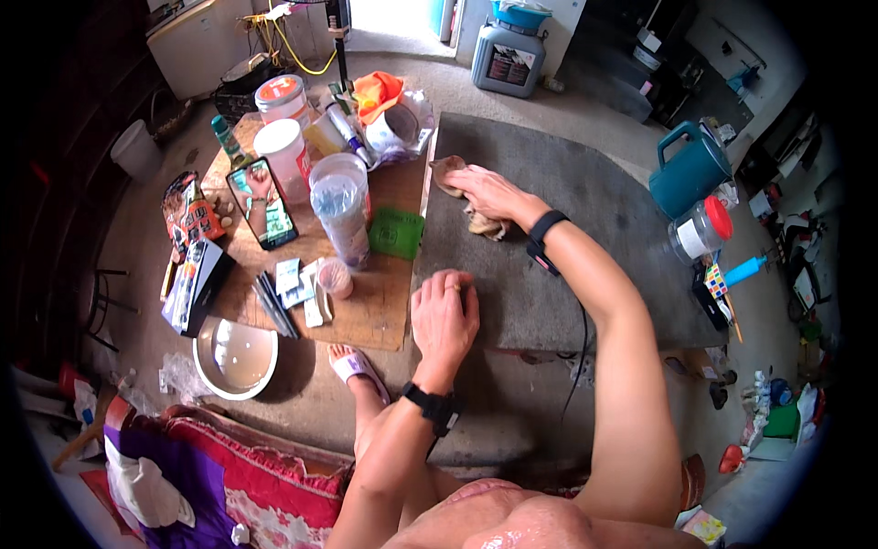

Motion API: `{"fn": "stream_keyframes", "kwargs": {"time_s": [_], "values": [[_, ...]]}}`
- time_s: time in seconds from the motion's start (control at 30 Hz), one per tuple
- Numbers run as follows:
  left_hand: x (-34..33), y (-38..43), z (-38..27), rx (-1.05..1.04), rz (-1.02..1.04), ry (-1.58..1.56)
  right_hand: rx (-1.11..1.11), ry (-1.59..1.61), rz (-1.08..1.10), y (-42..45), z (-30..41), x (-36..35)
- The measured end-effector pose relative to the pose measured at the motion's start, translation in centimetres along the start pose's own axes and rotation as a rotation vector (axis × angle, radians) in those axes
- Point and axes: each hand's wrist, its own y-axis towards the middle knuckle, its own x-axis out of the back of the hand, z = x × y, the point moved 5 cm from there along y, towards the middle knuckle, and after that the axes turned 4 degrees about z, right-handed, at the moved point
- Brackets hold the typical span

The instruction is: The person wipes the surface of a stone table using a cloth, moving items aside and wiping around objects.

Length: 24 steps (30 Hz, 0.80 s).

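A crumpled brown cloth [449, 173] lies on the dark grey tabletop [549, 288], partly covered by my right hand [488, 194]. The fingers of that hand press it against the surface, near the seam with the wooden board. My left hand [444, 317] is loosely curled at the front edge of the grey top, close to the board's corner. Nothing shows in it, though its palm is turned away from view. Both wrists wear black bands, and a dark cable hangs below the right one.
The wooden board [374, 322] bears a propped smartphone [263, 204], a clear plastic cup [341, 219], lidded tubs, pens [276, 305] and a green card [396, 233]. At right stand a teal jug [689, 170] and a red-lidded jar [698, 230]. A metal basin [235, 358] sits below at left.
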Motion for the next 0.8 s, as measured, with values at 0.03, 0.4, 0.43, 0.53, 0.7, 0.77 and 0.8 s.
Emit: {"fn": "stream_keyframes", "kwargs": {"time_s": [0.03, 0.4, 0.43, 0.53, 0.7, 0.77, 0.8], "values": [[-0.3, 0.0, -0.2, 0.001, 0.014, -0.001, -0.017, -0.021, 0.029, 1.6, -2.0, -0.5], [-0.6, 0.7, -1.0, 0.032, 0.097, 0.002, -0.571, -0.051, 0.104, 12.7, -16.4, -1.8], [-0.2, 0.5, -0.2, 0.052, 0.088, 0.028, -0.582, 0.006, 0.116, 12.9, -14.6, -1.8], [-0.2, 0.7, -0.6, 0.047, 0.083, 0.028, -0.661, -0.073, 0.049, 10.9, -19.1, -1.2], [0.1, 0.6, -0.1, 0.069, 0.085, 0.060, -0.633, -0.169, 0.068, 1.9, -23.5, 0.6], [0.0, 0.4, 0.0, 0.071, 0.074, 0.051, -0.724, -0.154, 0.034, -4.5, -25.8, 1.9], [-0.3, 0.6, -0.6, 0.051, 0.070, 0.022, -0.791, -0.220, 0.025, -9.4, -28.1, 3.6]]}}
